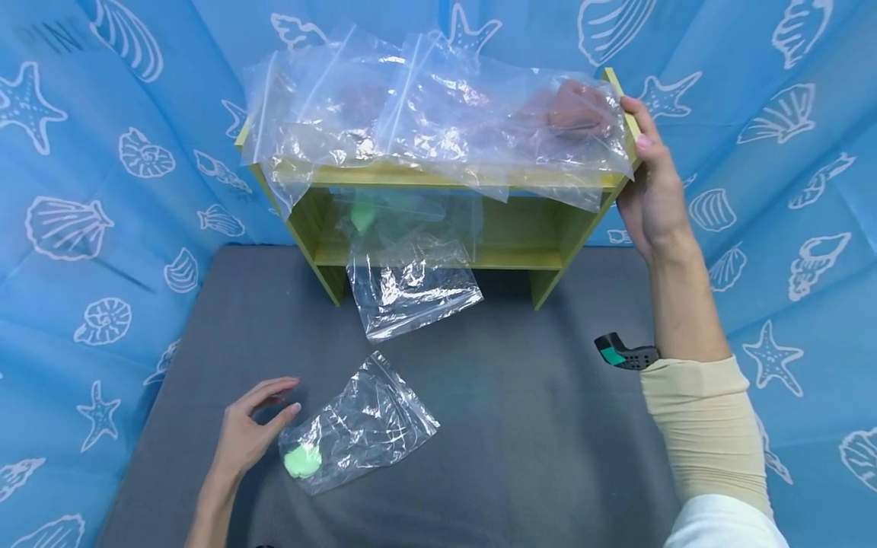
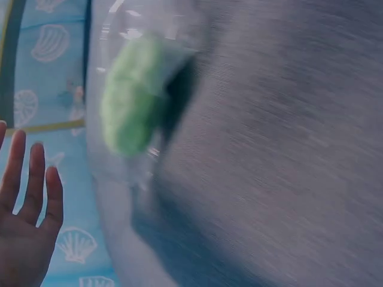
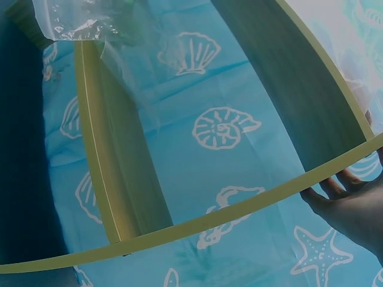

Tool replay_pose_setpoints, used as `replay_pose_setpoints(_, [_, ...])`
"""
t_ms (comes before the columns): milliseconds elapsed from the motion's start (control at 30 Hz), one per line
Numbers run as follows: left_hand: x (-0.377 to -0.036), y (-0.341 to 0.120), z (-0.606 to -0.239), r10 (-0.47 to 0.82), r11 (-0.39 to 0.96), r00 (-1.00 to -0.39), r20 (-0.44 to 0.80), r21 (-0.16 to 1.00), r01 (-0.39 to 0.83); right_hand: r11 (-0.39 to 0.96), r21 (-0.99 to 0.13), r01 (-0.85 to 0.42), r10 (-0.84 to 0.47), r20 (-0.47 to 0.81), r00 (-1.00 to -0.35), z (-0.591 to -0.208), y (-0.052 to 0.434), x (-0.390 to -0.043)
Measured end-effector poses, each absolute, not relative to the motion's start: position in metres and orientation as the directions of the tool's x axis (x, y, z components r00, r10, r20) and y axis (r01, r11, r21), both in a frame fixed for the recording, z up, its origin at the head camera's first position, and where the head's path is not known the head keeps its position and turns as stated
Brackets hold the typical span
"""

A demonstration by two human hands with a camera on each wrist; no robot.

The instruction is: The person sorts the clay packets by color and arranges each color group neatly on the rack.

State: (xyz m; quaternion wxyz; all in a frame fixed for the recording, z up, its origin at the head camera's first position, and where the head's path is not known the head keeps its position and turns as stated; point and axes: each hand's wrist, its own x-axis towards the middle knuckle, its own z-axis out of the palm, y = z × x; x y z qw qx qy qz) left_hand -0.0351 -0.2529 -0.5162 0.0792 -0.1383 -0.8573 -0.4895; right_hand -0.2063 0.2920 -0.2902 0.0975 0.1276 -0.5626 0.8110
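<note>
the left hand [image 1: 248, 435] hovers low over the near left part of the grey mat [image 1: 534, 426], fingers loosely spread and a little bent, holding nothing. its fingertips sit just beside the corner of a clear zip bag [image 1: 359, 430] that lies flat on the mat, with a light green lump [image 1: 302, 460] in the bag's near left corner. whether a fingertip touches the plastic cannot be told. in the left wrist view the same hand [image 2: 24, 221] shows with fingers straight and apart, and the green lump [image 2: 130, 95] appears blurred inside the bag [image 2: 119, 161] over the grey mat [image 2: 287, 149].

the right hand [image 1: 651, 183] is up at the far right, gripping the top right corner of the yellow-green wooden shelf [image 1: 527, 247], thumb on the top edge and fingers around the side panel. in the right wrist view the fingers [image 3: 350, 200] curl onto the edge of the shelf [image 3: 119, 179].

on the shelf's top lie several crumpled clear bags [image 1: 425, 114], overlapping; one at the right holds a brown object [image 1: 575, 106]. inside the shelf, another clear bag [image 1: 404, 281] spills from the lower board down onto the mat, and behind it a bag holds a pale green piece [image 1: 363, 215]. a blue cloth with white shells and starfish [image 1: 103, 190] surrounds the mat. a black and green wrist device [image 1: 623, 354] sits under the right forearm.
</note>
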Motion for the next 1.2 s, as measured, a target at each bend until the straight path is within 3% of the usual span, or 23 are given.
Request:
replay_pose_setpoints(233, [-0.015, -0.259, -0.518, 0.187, 0.572, -0.975, 0.122, 0.793, 0.209, -0.343, -0.886, -0.311, 0.011, 0.327, -0.945, -0.290, 0.292, -0.206])
replay_pose_setpoints(633, [0.000, -0.266, -0.535, 0.260, 0.682, -0.964, -0.059, 0.717, 0.141, -0.335, -0.888, -0.317, 0.020, 0.329, -0.944, -0.290, 0.291, -0.206])
replay_pose_setpoints(1000, [0.014, -0.260, -0.549, 0.291, 0.716, -0.957, -0.012, 0.666, 0.210, -0.320, -0.892, -0.319, 0.032, 0.326, -0.945, -0.290, 0.290, -0.205])
replay_pose_setpoints(1200, [0.019, -0.258, -0.554, 0.316, 0.769, -0.948, -0.049, 0.599, 0.225, -0.320, -0.891, -0.321, 0.032, 0.329, -0.944, -0.290, 0.289, -0.205])
